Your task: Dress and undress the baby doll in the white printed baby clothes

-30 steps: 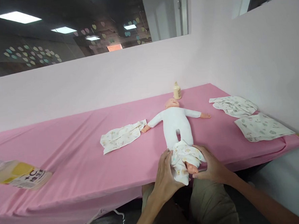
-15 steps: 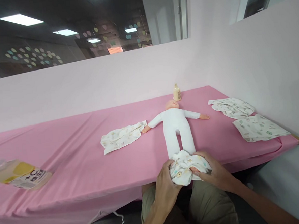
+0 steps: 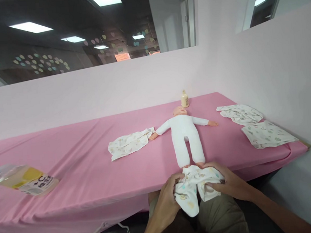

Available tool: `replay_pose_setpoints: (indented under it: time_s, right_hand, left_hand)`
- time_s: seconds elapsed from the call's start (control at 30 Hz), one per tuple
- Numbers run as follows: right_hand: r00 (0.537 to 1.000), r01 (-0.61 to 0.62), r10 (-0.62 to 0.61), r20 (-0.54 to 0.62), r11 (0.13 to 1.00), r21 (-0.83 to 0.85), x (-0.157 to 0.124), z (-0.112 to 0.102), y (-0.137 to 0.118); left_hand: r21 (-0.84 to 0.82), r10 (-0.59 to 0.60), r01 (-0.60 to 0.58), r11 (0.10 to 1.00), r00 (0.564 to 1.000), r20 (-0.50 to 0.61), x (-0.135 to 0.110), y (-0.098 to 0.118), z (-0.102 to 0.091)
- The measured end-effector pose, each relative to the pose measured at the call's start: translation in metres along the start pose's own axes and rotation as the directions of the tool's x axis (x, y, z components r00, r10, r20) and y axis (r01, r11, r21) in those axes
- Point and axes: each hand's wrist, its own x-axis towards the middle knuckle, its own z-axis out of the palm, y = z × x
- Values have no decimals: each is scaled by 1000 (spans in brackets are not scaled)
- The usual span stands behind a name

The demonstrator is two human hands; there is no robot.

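Observation:
A baby doll [image 3: 185, 132] in a white body lies on its back, arms spread and feet toward me. At its feet, small printed baby pants [image 3: 189, 195] are bunched up, with two leg parts hanging over the table's front edge. My left hand [image 3: 168, 198] is closed on the left side of the pants. My right hand [image 3: 226, 182] grips their right side, thumb on top. The cloth hides most of the doll's feet; only the ankles show.
A printed baby top [image 3: 130, 143] lies by the doll's hand on the pink-covered table [image 3: 90, 169]. More folded printed clothes [image 3: 269, 134] are at the right. A pump bottle [image 3: 184, 99] stands behind the doll's head; a large drink bottle [image 3: 27, 180] is at the left.
Both hands have drawn the pants slightly toward me and spread them, so the two leg parts hang apart. The doll's ankles now show above the cloth.

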Motion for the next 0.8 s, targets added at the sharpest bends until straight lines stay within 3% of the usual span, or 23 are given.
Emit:
replay_pose_setpoints:
  time_s: [0.2,0.3,0.4,0.5,0.57,0.63,0.67,0.73,0.8]
  right_hand:
    - [993,-3,13,116,997,-82,-8,-10,6]
    - [982,33,-7,191,990,-137,-13,-17,5]
    - [937,35,41,346,977,-211,-20,-27,-8]
    - [887,74,38,460,972,-223,-30,-40,-29]
    - [892,133,-20,451,967,-219,-38,-46,-44]
    - [908,213,-97,408,945,-250,-45,-48,-59]
    - [911,255,-136,388,927,-275,-47,-47,-66]
    - [903,338,-208,376,884,-322,-51,-42,-81]
    - [856,449,-298,422,834,-321,-53,-33,-95]
  left_hand:
    - [-19,52,-48,999,962,269,-6,5,-21]
    - [4,55,-63,998,891,451,-9,10,-34]
    - [58,55,-113,992,793,606,-13,15,-55]
    - [56,98,-186,981,725,682,-16,25,-80]
    - [7,168,-243,970,690,704,-18,37,-92]
    - [-25,219,-280,960,688,692,-21,53,-95]
    - [-10,217,-285,959,707,673,-23,61,-93]
    - [62,184,-289,955,746,641,-26,77,-79]
    - [142,181,-333,932,768,615,-29,88,-56]
